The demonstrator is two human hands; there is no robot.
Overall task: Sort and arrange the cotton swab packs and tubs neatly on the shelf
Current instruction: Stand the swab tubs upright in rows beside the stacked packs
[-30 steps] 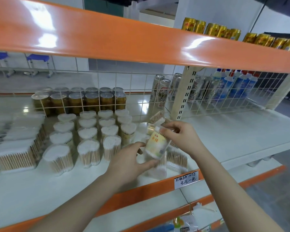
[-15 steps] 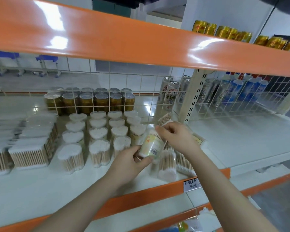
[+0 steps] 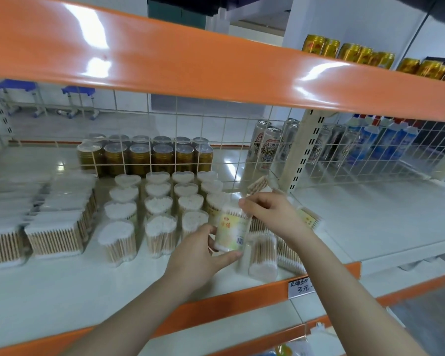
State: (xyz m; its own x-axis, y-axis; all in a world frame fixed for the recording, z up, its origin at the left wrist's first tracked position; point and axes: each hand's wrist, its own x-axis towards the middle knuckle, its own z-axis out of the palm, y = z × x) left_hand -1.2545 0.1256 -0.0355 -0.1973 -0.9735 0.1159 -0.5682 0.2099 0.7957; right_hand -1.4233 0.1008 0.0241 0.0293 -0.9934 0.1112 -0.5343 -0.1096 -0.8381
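A clear tub of cotton swabs with a yellow label [image 3: 231, 231] is held just above the white shelf [image 3: 62, 291]. My left hand [image 3: 199, 255] grips its lower end and my right hand [image 3: 272, 214] pinches its top. Left of it stand several heart-shaped swab tubs [image 3: 159, 209] in neat rows. Flat rectangular swab packs [image 3: 54, 227] are stacked further left. Several loose tubs and packs [image 3: 263, 255] lie tumbled under and right of my hands.
A wire grid [image 3: 216, 140] backs the shelf, with gold-lidded jars [image 3: 144, 158] and drink cans [image 3: 267, 145] behind it. An orange shelf beam [image 3: 216, 70] hangs overhead. A price tag [image 3: 299, 286] clips to the orange front edge. The right shelf bay [image 3: 370, 214] is bare.
Both hands have carried the labelled tub left and down, closer to the rows of heart-shaped tubs. The view has swung to the left.
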